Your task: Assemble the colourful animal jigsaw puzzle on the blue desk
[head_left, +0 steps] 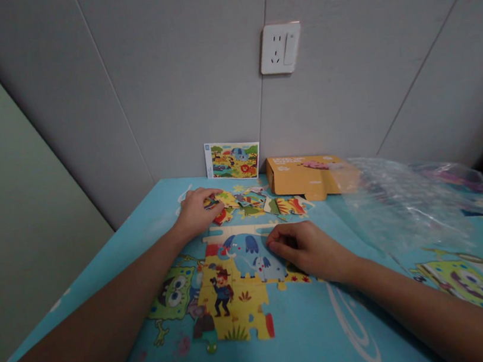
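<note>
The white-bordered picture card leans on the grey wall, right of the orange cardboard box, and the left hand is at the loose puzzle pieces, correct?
Wrong side: the head view shows the picture card left of the cardboard box. It leans on the wall, and the left hand is at the puzzle pieces.

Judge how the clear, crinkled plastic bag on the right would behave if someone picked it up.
The clear, crinkled plastic bag would probably fold and sag, since it lies in loose wrinkles. It looks light for its spread, being thin enough to see the blue printed tablecloth through it. Its glossy highlights suggest a somewhat slippery surface.
</note>
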Action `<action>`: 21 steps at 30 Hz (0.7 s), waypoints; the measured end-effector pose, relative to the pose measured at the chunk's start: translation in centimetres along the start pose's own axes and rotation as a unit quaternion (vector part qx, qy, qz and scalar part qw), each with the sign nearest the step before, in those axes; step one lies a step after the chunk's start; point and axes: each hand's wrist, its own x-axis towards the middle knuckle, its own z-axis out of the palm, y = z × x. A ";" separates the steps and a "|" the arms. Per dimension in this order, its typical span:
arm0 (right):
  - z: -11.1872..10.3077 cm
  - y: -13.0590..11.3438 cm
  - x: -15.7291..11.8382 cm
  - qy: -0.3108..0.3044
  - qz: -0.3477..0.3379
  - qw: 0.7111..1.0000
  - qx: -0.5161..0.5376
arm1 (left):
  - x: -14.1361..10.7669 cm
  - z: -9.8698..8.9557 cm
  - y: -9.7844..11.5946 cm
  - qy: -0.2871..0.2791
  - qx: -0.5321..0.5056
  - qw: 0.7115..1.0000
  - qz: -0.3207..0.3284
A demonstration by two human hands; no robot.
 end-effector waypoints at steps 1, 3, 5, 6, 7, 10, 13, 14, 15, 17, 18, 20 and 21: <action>0.0 0.0 0.0 -0.001 0.000 1.000 0.000 | 0.0 0.0 0.0 0.003 -0.030 1.000 0.002; 0.0 0.0 0.0 -0.002 0.000 1.000 0.000 | 0.0 0.1 0.0 0.005 -0.081 0.997 -0.005; 0.0 0.1 0.0 -0.003 0.001 1.000 0.000 | 0.0 0.1 0.1 0.005 -0.110 0.993 -0.033; 0.0 0.1 0.0 -0.004 0.002 1.000 0.000 | 0.0 0.1 0.1 0.003 -0.118 0.992 -0.050; 0.0 0.1 -0.1 -0.006 0.002 1.000 0.002 | 0.0 0.1 0.2 0.001 -0.123 0.990 -0.064; 0.1 0.2 -0.1 -0.009 0.003 1.000 0.005 | 0.0 0.0 0.3 0.003 -0.113 0.990 -0.089; 0.1 0.3 0.0 -0.006 0.005 1.000 0.005 | 0.1 -0.2 0.2 0.029 -0.091 0.991 -0.095; 0.1 0.3 0.0 -0.005 0.006 1.000 0.005 | 0.1 -0.2 0.1 0.043 -0.092 0.990 -0.096; 0.1 0.3 0.0 -0.005 0.005 1.000 0.005 | 0.2 -0.2 0.0 0.059 -0.098 0.989 -0.098; 0.1 0.2 0.0 -0.005 0.003 1.000 0.006 | 0.2 -0.4 0.0 0.094 -0.128 0.982 -0.101; 0.1 0.2 0.0 -0.006 0.002 1.000 0.007 | 0.2 -0.4 0.0 0.109 -0.153 0.977 -0.101; 0.1 0.2 -0.1 -0.005 0.000 1.000 0.013 | 0.1 -0.6 0.4 0.129 -0.215 0.963 -0.096; 0.1 0.2 0.0 -0.003 0.001 1.000 0.019 | 0.0 -0.7 0.8 0.130 -0.248 0.956 -0.091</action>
